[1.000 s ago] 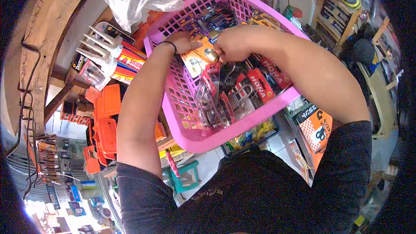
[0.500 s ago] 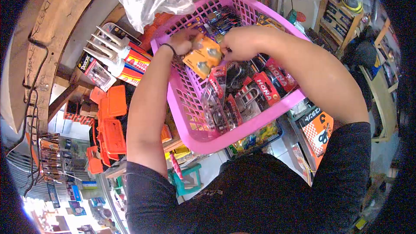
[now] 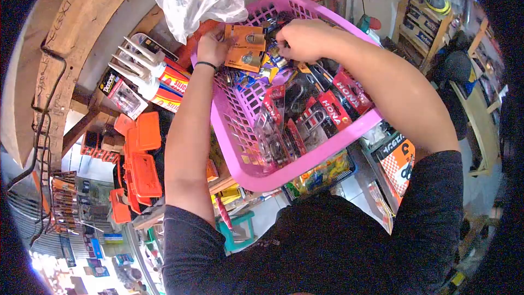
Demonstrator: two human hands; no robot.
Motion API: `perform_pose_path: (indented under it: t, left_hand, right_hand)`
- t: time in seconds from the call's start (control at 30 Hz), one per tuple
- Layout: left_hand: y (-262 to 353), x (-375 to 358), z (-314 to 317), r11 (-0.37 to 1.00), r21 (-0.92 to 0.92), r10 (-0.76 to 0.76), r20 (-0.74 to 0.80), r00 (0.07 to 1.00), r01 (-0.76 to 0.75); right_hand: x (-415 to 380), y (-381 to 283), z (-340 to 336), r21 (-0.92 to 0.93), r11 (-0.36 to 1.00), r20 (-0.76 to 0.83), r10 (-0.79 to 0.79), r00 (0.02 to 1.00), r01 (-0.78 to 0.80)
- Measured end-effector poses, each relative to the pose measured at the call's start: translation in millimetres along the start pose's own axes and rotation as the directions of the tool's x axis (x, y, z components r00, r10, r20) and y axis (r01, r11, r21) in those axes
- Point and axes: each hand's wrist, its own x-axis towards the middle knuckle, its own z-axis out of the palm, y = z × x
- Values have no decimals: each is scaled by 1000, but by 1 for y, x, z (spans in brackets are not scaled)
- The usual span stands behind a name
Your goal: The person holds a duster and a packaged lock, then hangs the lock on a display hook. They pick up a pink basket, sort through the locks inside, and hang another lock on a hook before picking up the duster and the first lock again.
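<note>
My left hand (image 3: pixel 213 49) grips the edge of orange carded padlocks (image 3: pixel 240 59) at the left side of the pink basket (image 3: pixel 256 183). Two cards show, one above the other. Over the basket's upper middle, my right hand (image 3: pixel 305 41) has its fingers bent and closed. Whatever is in its fingertips is hidden. Just below it lie small blue and yellow packets (image 3: pixel 273 68). Nearer to me in the basket are red-and-black HONA padlock packs (image 3: pixel 330 112) and clear blister packs (image 3: pixel 270 147).
Silicone sealant tubes (image 3: pixel 169 79) stand left of the basket, above orange plastic boxes (image 3: pixel 144 172). A clear plastic bag (image 3: pixel 199 0) hangs over the basket's far left corner. Below the near rim is a dark basket with yellow packets (image 3: pixel 322 175). Wooden shelving (image 3: pixel 426 30) stands right.
The orange padlock cards have moved up and left with my left hand and now lie flatter to view. My right hand has come away from them, leaving the small packets below more visible.
</note>
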Motion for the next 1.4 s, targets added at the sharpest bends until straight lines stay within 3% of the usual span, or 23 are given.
perform_pose_path:
  t: [0.07, 0.13, 0.2, 0.27, 0.33, 0.37, 0.4, 0.47, 0.53, 0.6, 0.63, 0.67, 0.7, 0.73, 0.8, 0.83, 0.97, 1.07, 1.13, 1.2, 1.3, 1.33, 1.4]
  left_hand:
    - [-19, 5, 8, 1000, -15, 20, -5, 1000, -20]
    - [-43, 11, 21, 939, 178, 295, 19, 955, -294]
    - [-33, 3, 25, 936, 278, 221, 10, 975, -215]
    - [-5, -9, 9, 918, 371, 155, -13, 988, -140]
    - [18, -20, -15, 958, 233, 168, 10, 986, -166]
    - [36, -30, -32, 946, 152, 284, 33, 958, -286]
    - [47, -33, -46, 946, 158, 283, 30, 959, -284]
    - [63, -40, -71, 957, 214, 131, 279, 951, -195]
    - [82, -52, -91, 947, 196, 205, 243, 948, -255]
    - [102, -61, -109, 943, -3, 315, 345, 884, -334]
    - [110, -65, -114, 944, -6, 312, 342, 886, -330]
    - [117, -69, -117, 941, -131, 339, 390, 856, -313]
    - [123, -72, -118, 924, -254, 373, 431, 822, -286]
    - [128, -75, -118, 924, -256, 372, 428, 824, -284]
    - [138, -78, -113, 780, -176, 610, 427, 667, -601]
    - [141, -81, -108, 725, -173, 665, 428, 612, -666]
    - [152, -89, -71, 727, -293, 672, 490, 555, -621]
    - [167, -83, -43, 643, -294, 738, 482, 472, -707]
    - [171, -83, -20, 639, -243, 750, 406, 522, -730]
    - [171, -82, -8, 637, -271, 750, 436, 498, -722]
    - [163, -85, 8, 719, -389, 694, 356, 627, -575]
    - [159, -83, 8, 714, -390, 699, 353, 622, -581]
    - [147, -79, 5, 775, -306, 621, 212, 754, -553]
  right_hand:
    - [2, 5, 3, -7, 1000, -25, -4, 1000, 4]
    - [0, 3, 0, -7, 1000, -42, -13, 999, 12]
    - [-6, -5, -11, 5, 1000, 79, 8, 997, -8]
    - [-2, 3, -2, -5, 998, 37, -65, 997, 65]
    - [2, 8, 4, 22, 995, -10, -95, 995, 95]
    - [1, 9, 2, 19, 995, -16, -99, 995, 99]
    - [1, 8, 1, 51, 991, -38, -122, 992, 124]
    - [3, 8, 2, 86, 984, -62, -153, 986, 158]
    - [6, 10, 2, 109, 985, -37, -129, 991, 133]
    - [6, 11, 1, 109, 986, -49, -120, 992, 124]
    - [5, 11, 1, 107, 988, -58, -109, 992, 115]
    - [4, 10, 0, 104, 989, -67, -99, 993, 106]
    - [4, 9, -1, 101, 989, -62, -102, 993, 108]
    - [3, 8, -2, 108, 988, -45, -109, 993, 114]
    - [4, 9, -2, 114, 986, -27, -116, 993, 118]
    - [6, 11, 1, 131, 985, -20, -109, 994, 110]
    - [11, 18, 7, 141, 983, 4, -121, 993, 119]
    - [9, 21, 3, 160, 976, 32, -154, 987, 148]
    - [15, 29, 6, 152, 976, 50, -164, 985, 154]
    - [15, 29, 3, 152, 986, 30, -75, 997, 69]
    - [8, 29, 0, 137, 990, 9, -39, 999, 37]
    - [8, 32, 0, 141, 989, 17, -45, 999, 42]
    - [8, 38, 1, 54, 992, 71, -121, 990, 117]
